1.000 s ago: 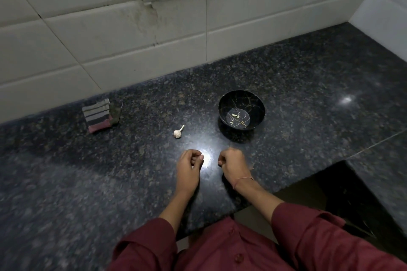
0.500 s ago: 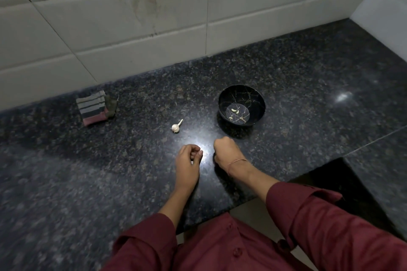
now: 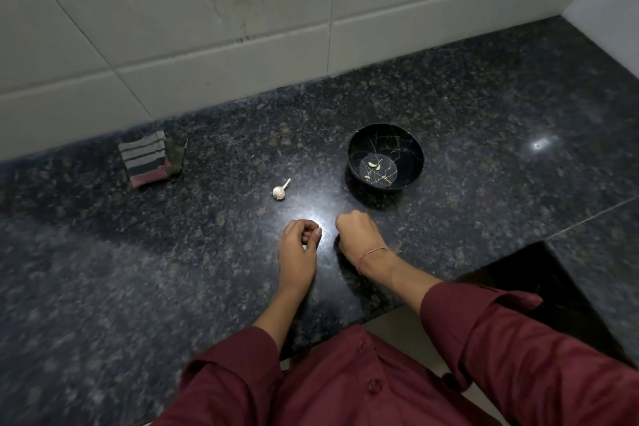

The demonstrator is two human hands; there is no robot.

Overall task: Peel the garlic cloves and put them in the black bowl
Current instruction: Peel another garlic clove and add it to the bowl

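Both curled tight, contents hidden, left hand (image 3: 298, 247) and right hand (image 3: 358, 235) are sitting near the bowl (image 3: 409, 148), likely for short drops.

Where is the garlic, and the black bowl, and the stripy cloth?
garlic (image 3: 279, 193): head view, on its round white bulb.
black bowl (image 3: 409, 154): head view, on its inner wall, right side.
stripy cloth (image 3: 145, 157): head view, on the middle of its stripes.

Dim wide-angle view (edges bowed); glare spots on the countertop (image 3: 207, 252).
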